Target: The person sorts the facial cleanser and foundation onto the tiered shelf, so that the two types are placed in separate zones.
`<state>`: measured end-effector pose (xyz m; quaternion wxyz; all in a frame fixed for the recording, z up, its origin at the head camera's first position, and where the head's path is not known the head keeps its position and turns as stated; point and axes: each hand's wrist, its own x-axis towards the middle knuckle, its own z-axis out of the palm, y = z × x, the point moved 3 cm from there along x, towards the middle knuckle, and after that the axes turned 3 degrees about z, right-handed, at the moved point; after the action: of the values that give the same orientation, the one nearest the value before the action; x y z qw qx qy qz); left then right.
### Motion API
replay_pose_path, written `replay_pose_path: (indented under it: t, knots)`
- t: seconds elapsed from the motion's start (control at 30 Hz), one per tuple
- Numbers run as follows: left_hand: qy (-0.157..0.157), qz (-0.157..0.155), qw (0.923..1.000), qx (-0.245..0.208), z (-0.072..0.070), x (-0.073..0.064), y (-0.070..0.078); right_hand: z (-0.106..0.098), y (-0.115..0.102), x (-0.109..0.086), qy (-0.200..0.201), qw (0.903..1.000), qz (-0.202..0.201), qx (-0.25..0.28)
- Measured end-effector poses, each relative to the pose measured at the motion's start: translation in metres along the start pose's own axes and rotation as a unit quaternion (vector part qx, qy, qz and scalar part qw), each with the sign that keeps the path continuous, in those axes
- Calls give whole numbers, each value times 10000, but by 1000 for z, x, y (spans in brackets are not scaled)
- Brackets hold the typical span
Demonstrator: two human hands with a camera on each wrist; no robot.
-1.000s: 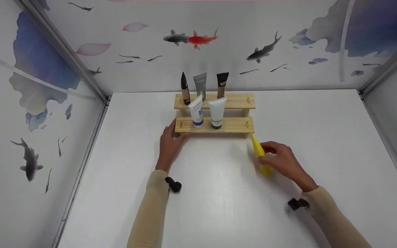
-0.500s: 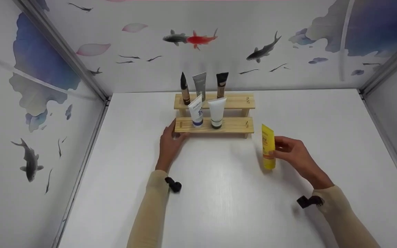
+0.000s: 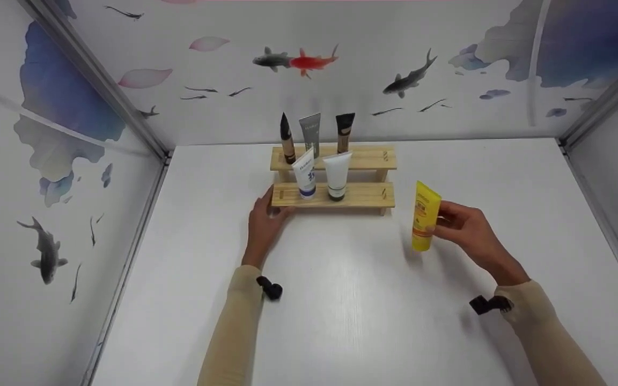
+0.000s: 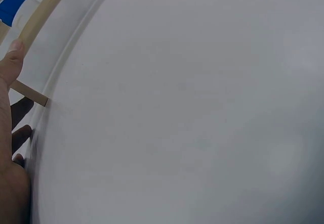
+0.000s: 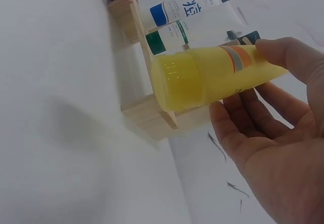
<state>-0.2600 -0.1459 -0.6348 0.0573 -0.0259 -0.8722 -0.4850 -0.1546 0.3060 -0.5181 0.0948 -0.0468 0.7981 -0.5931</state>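
My right hand [image 3: 472, 236] pinches a yellow squeeze tube [image 3: 425, 220] between thumb and fingers. The tube is upright, cap end down, above the table to the right of a two-tier wooden rack [image 3: 365, 195]. At the rack's left end, my left hand [image 3: 265, 228] grips the lower shelf, thumb at its front edge and other fingers round the side. On that shelf stand a white tube with a blue band [image 3: 305, 177] and a white tube with a dark green cap [image 3: 337, 174]. Seen from the right wrist, the yellow tube [image 5: 202, 77] overlaps the rack's end.
The upper shelf bears a slim black-tipped tube [image 3: 287, 142], a grey tube [image 3: 311, 128] and a black-and-tan tube [image 3: 344, 131]. A white wall with painted fish [image 3: 314, 61] rises behind the white table [image 3: 330, 300]; side walls flank it.
The yellow tube, in my right hand, has moved right and away from the rack's front corner, and turned so its printed face shows. My left hand has stayed on the rack.
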Motion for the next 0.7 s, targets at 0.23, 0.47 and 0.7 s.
replay_pose_path:
  t: [0.23,0.47,0.7]
  knots:
    - [12,70,10000,36,0,2,0,-5,-7,10,59,9990,-436,100]
    - [3,102,9999,-15,0,3,-2,-8,-10,27,22,9978,-651,-122]
    - [-17,130,9999,25,1,3,-2,-8,-9,45,-57,9973,-706,-203]
